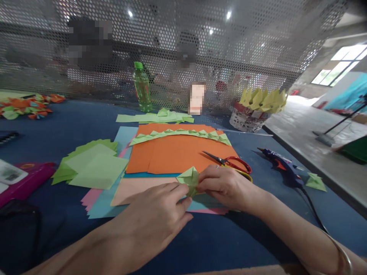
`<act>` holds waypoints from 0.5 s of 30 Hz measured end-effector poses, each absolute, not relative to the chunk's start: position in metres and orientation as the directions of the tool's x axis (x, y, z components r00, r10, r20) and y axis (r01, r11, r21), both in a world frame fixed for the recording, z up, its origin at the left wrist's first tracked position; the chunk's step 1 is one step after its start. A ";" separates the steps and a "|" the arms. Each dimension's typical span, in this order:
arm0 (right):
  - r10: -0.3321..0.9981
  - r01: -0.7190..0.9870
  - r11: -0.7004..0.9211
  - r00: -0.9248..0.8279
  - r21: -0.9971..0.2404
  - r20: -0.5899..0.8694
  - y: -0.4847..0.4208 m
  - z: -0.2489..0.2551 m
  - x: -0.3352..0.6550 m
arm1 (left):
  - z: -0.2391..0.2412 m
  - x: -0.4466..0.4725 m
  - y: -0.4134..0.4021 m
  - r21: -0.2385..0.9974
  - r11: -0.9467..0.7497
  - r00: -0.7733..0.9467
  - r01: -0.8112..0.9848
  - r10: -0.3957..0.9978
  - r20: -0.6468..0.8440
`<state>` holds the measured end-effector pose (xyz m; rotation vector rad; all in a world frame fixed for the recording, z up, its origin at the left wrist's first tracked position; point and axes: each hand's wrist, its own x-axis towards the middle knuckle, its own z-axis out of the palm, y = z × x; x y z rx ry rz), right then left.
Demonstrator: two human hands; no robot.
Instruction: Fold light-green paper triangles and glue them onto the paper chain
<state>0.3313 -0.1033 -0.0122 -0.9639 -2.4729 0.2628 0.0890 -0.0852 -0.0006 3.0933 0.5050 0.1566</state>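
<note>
Between my two hands is a piece of folded light green paper (190,176), its pointed top standing up over the stacked sheets. My left hand (160,208) grips its left lower edge between thumb and fingers. The fingertips of my right hand (223,183) pinch the right side of the same piece. Just behind lies orange paper (169,152), crossed by a curved strip of folded green triangles (174,133). Scissors (226,160) with red and yellow handles rest by my right hand, partly hidden by it. Pink and blue sheets (100,204) show under the orange ones.
Loose green squares (94,166) lie to the left, near a magenta object (37,177). A glue gun (282,166) with a cord and a small folded green piece (315,181) are on the right. A green-capped bottle (142,88) and a yellow-pointed paper basket (249,116) stand by the mesh screen.
</note>
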 end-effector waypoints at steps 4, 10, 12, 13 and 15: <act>0.674 0.592 0.739 -0.640 -0.322 0.369 -0.104 -0.014 0.329 | 0.000 0.089 -0.084 0.017 -0.949 0.943 0.315 0.314 0.112; 0.679 0.610 0.734 -0.648 -0.299 0.346 -0.105 -0.011 0.329 | 0.000 0.090 -0.083 0.004 -0.958 0.948 0.286 0.283 0.143; 0.680 0.616 0.733 -0.650 -0.289 0.339 -0.106 -0.011 0.329 | 0.000 0.090 -0.084 0.002 -0.958 0.949 0.286 0.283 0.142; 0.678 0.618 0.734 -0.650 -0.280 0.342 -0.107 -0.011 0.329 | 0.000 0.090 -0.084 -0.007 -0.959 0.950 0.283 0.279 0.142; 0.674 0.623 0.737 -0.652 -0.261 0.347 -0.107 -0.012 0.329 | -0.001 0.089 -0.084 -0.020 -0.962 0.952 0.273 0.267 0.150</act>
